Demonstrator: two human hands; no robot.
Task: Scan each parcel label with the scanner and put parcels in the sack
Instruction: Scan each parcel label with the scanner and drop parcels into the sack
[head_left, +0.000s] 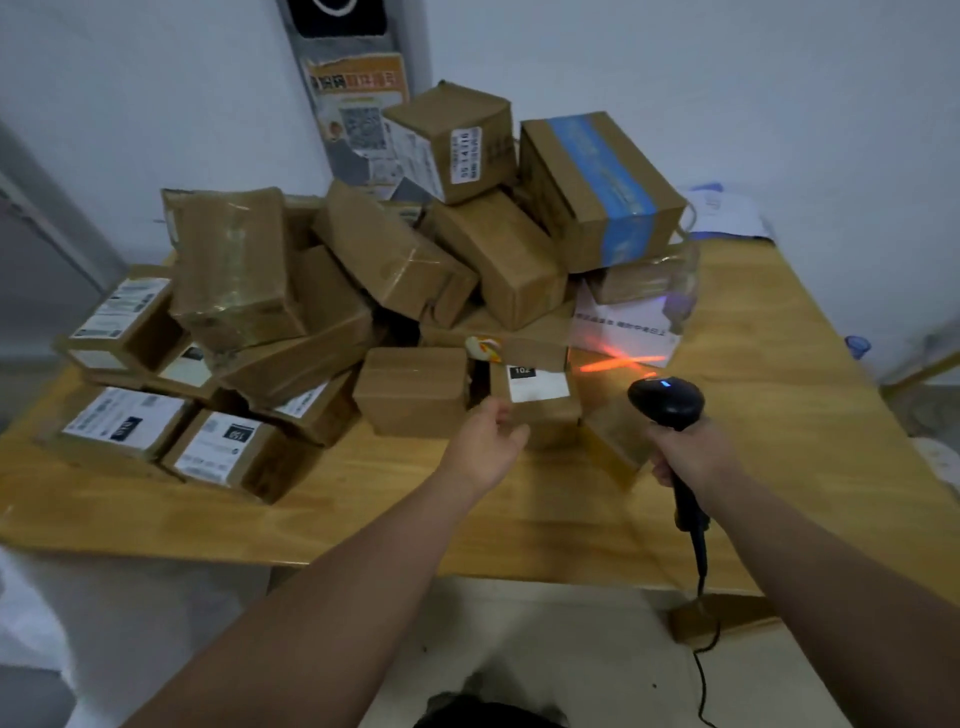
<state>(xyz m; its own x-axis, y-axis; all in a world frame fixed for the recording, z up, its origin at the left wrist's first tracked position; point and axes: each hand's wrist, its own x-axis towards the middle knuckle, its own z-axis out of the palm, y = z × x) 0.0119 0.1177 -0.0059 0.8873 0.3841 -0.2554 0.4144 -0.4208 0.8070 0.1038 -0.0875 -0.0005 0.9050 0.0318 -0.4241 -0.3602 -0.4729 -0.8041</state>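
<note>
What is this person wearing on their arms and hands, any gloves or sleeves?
Nothing that shows. The left hand and right hand are bare, with no gloves, rings or watch visible. The left arm and right arm are also uncovered, with no sleeve in view up to the picture's edge.

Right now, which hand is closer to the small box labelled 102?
Left. The left hand is right at the near-left corner of the box; the right hand grips the scanner, off to its right.
</note>
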